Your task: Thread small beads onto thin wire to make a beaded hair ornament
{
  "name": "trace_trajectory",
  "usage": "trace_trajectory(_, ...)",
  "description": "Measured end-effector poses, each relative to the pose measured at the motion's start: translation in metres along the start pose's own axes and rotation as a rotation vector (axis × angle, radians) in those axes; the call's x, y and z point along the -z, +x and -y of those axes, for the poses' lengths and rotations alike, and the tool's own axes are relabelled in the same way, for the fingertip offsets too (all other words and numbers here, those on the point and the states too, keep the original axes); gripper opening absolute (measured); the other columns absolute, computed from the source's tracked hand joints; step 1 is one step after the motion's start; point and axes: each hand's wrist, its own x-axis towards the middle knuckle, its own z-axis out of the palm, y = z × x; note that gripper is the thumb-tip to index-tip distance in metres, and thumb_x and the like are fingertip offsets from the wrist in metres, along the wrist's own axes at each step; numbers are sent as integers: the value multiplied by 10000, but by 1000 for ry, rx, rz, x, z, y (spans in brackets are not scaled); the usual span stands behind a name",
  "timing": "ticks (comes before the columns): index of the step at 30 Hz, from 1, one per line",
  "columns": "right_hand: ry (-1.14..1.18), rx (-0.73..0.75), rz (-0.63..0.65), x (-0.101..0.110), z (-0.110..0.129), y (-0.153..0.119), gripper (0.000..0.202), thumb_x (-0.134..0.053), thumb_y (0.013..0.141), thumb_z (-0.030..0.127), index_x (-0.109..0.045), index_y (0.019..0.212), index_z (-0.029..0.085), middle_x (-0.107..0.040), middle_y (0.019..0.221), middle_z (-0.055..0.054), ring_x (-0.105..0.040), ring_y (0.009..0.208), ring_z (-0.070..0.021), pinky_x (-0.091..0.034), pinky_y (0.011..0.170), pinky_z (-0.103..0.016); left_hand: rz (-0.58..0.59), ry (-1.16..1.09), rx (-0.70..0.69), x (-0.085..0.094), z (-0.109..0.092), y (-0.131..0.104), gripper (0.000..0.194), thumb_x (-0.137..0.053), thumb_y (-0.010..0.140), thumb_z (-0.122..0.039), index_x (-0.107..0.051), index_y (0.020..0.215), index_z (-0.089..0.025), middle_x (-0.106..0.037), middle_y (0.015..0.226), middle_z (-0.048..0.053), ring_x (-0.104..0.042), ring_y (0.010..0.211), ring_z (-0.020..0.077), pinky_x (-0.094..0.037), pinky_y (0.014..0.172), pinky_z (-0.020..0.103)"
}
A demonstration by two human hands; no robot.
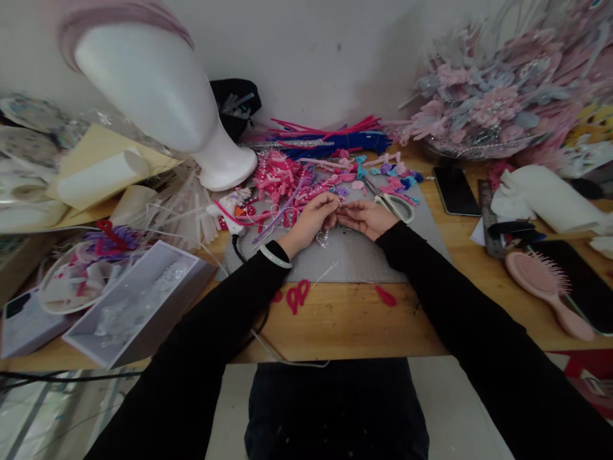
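Note:
Over the grey mat (354,262), my left hand (313,217) and my right hand (366,218) meet fingertip to fingertip, both in a pinch. A small strand of clear beads (322,239) hangs just below my left fingers, and it looks held there. What my right fingertips pinch is too small to make out. Scissors with pale handles (400,207) lie right behind my right hand. Beyond my left hand is a heap of pink pipe-cleaner pieces (278,179). Red pipe-cleaner loops (298,296) lie on the wood nearer to me.
A white mannequin head (158,89) stands at the back left. An open box (138,306) of clear bits sits at the front left, near a white cord. On the right are a phone (456,190), a pink hairbrush (546,287) and a white roll (550,198).

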Motion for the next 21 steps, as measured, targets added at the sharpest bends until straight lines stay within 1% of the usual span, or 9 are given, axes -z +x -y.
trace_trajectory(2, 46, -13, 7, 0, 1, 1, 278, -400, 695, -98, -490, 662, 163, -630, 646, -14, -623, 663, -101, -533, 640, -229, -7, -52, 11, 0, -1, 0, 68, -444, 760, -139, -461, 694, -140, -469, 568, -38, -481, 533, 46, -359, 507, 158)
trace_trajectory(5, 112, -34, -3, 0, 3, 1, 360, -329, 629, -167, -493, 641, 154, -626, 634, -15, -622, 661, -93, -528, 640, -208, 8, -160, 35, 1, -3, 0, 71, -452, 738, -123, -461, 669, -130, -516, 675, -7, -530, 657, 61, -405, 627, 182)
trace_trajectory(6, 119, -48, -10, 0, 4, 1, 380, -308, 607, -180, -493, 637, 152, -628, 636, -16, -623, 667, -91, -526, 641, -204, 21, -186, 48, 1, -3, 0, 69, -449, 738, -126, -462, 670, -128, -518, 687, -3, -529, 642, 59, -405, 618, 185)
trace_trajectory(8, 120, -76, -23, -1, 3, 1, 389, -296, 589, -183, -497, 640, 146, -634, 647, -20, -624, 675, -91, -522, 641, -203, 66, -220, 88, 3, -3, -1, 71, -438, 742, -134, -459, 675, -129, -502, 654, -10, -487, 532, 44, -380, 530, 180)
trace_trajectory(10, 118, -89, -35, -2, 2, 0, 354, -321, 614, -157, -504, 651, 144, -635, 638, -22, -622, 658, -92, -520, 630, -203, 142, -225, 147, 5, -3, -2, 79, -426, 749, -147, -449, 674, -134, -437, 562, -37, -376, 402, 25, -290, 415, 167)
trace_trajectory(12, 108, -83, -57, -3, 1, 0, 285, -365, 658, -104, -508, 655, 143, -622, 596, -20, -609, 603, -87, -515, 588, -191, 201, -200, 185, 6, -3, -3, 81, -425, 753, -162, -440, 676, -142, -333, 479, -69, -261, 338, 17, -185, 362, 162)
trace_trajectory(14, 97, -59, -90, -4, -2, 1, 223, -395, 687, -45, -505, 651, 146, -600, 552, -10, -570, 514, -73, -494, 506, -165, 176, -116, 166, 6, -3, -4, 77, -433, 748, -160, -436, 672, -147, -273, 438, -84, -216, 324, 20, -136, 352, 163)
trace_trajectory(17, 111, -20, -136, -4, -4, 4, 221, -375, 661, -35, -483, 646, 157, -581, 537, 8, -517, 449, -60, -469, 436, -155, 81, 43, 105, 4, -4, -4, 87, -432, 743, -138, -432, 656, -150, -290, 414, -85, -222, 325, 26, -143, 350, 169)
trace_trajectory(21, 180, -3, -133, -3, -5, 5, 347, -315, 539, -124, -445, 656, 175, -604, 605, 16, -600, 617, -83, -522, 550, -183, 74, 194, 94, 2, -4, -4, 88, -443, 734, -140, -443, 647, -145, -324, 431, -80, -258, 346, 25, -178, 365, 170)
